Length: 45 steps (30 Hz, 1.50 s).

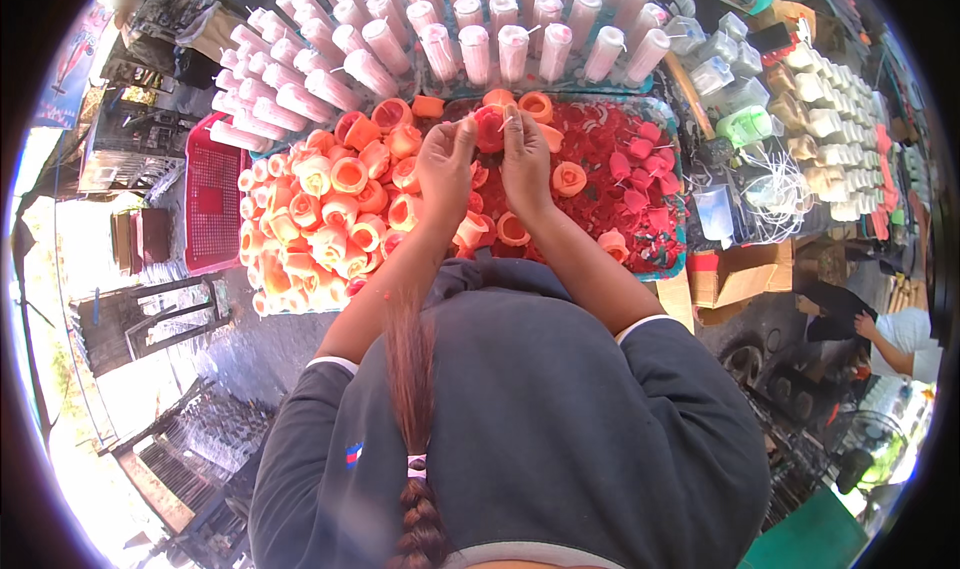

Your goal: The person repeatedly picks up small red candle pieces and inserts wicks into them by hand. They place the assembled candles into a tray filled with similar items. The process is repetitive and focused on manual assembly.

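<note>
Left hand point(446, 165), right hand point(524, 159) — fingers pinching red wax flower point(489, 127), over tray point(672, 265)

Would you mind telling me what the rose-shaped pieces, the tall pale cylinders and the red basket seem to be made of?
The rose-shaped pieces look like wax: matte, slightly translucent orange-pink, with soft moulded petals. The piece between the left hand and right hand looks like the same stuff in red. The tall pale cylinders, with wicks on top, look like wax candles too. The red basket seems rigid plastic, by its moulded mesh.
</note>
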Available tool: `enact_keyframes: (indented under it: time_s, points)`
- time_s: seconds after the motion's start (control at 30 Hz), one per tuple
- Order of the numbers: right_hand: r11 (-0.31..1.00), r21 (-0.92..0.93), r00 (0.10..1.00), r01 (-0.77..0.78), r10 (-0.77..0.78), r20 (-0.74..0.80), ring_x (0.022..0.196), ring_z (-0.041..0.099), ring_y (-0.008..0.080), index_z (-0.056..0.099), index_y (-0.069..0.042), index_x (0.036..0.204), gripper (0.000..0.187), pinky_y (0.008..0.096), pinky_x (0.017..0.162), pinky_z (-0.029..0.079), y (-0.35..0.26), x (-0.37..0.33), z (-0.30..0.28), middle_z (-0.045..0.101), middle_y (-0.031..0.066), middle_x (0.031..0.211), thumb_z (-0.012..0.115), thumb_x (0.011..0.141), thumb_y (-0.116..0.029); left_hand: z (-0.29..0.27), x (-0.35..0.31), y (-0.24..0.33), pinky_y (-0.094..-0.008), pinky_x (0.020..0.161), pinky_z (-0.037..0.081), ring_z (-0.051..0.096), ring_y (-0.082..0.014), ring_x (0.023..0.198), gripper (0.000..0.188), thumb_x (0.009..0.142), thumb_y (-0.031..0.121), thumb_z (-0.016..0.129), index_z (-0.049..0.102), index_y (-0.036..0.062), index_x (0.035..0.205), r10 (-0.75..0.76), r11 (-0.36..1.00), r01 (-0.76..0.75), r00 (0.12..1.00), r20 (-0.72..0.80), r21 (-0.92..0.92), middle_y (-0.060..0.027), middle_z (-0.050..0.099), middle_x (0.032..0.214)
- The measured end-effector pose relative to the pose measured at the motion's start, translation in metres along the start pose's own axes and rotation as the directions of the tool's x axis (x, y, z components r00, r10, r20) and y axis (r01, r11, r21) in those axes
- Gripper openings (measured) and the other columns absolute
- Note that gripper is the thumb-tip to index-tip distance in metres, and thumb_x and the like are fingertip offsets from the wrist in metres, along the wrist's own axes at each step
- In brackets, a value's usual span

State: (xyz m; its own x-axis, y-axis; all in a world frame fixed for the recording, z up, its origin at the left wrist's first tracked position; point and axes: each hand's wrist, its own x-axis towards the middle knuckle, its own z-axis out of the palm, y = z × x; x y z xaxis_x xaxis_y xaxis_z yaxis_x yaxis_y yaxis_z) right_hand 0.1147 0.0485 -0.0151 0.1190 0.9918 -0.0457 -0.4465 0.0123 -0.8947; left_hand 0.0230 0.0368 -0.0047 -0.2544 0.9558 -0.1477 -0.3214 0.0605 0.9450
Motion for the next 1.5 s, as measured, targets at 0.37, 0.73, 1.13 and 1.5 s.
enact_keyframes:
  time_s: [0.37, 0.73, 1.13, 1.5]
  points:
    - [0.932, 0.258, 0.938, -0.256, 0.175, 0.299, 0.096, 0.054, 0.0076, 0.046, -0.005, 0.131, 0.046, 0.0221, 0.087, 0.043, -0.028, 0.002, -0.006, 0.057, 0.0016, 0.107, 0.060, 0.089, -0.018, -0.011, 0.007, 0.028, -0.0233, 0.077, 0.049, 0.061, -0.0123, 0.088, 0.031, 0.089, 0.014, 0.059, 0.057, -0.0032, 0.114, -0.195, 0.876, 0.301, 0.936, 0.294, -0.377, -0.0081, 0.063, 0.104]
    - [0.643, -0.446, 0.780, 0.622, -0.560, 0.280, 0.068, 0.051, 0.0091, 0.059, -0.006, 0.118, 0.029, 0.0211, 0.058, 0.043, -0.030, 0.004, 0.005, 0.059, 0.0038, 0.087, 0.056, 0.091, -0.015, 0.007, 0.014, 0.035, -0.0266, 0.071, 0.049, 0.058, -0.0130, 0.073, 0.016, 0.095, 0.020, 0.047, 0.052, 0.0041, 0.093, -0.040, 0.939, 0.091, 0.987, 0.155, -0.333, -0.0024, 0.058, 0.080]
    - [0.970, 0.109, 0.976, -0.216, 0.211, 0.058, 0.067, 0.057, 0.0043, 0.060, -0.009, 0.105, 0.026, 0.0184, 0.055, 0.047, 0.014, 0.007, -0.004, 0.062, -0.0006, 0.084, 0.046, 0.096, -0.029, -0.008, 0.008, 0.014, -0.0359, 0.090, 0.044, 0.057, -0.0226, 0.098, 0.034, 0.099, 0.027, 0.033, 0.052, 0.0012, 0.109, -0.345, 0.767, 0.415, 0.910, 0.230, -0.490, -0.0101, 0.060, 0.107]
    - [0.953, 0.013, 0.948, -0.303, 0.301, 0.104, 0.066, 0.053, 0.0040, 0.062, -0.003, 0.098, 0.028, 0.0196, 0.058, 0.044, 0.038, -0.005, -0.028, 0.060, -0.0016, 0.077, 0.051, 0.094, -0.028, -0.026, 0.001, -0.007, -0.0356, 0.082, 0.049, 0.060, -0.0206, 0.089, 0.036, 0.098, 0.033, 0.035, 0.049, 0.0026, 0.111, -0.430, 0.708, 0.604, 0.780, 0.454, -0.367, -0.0086, 0.060, 0.102]
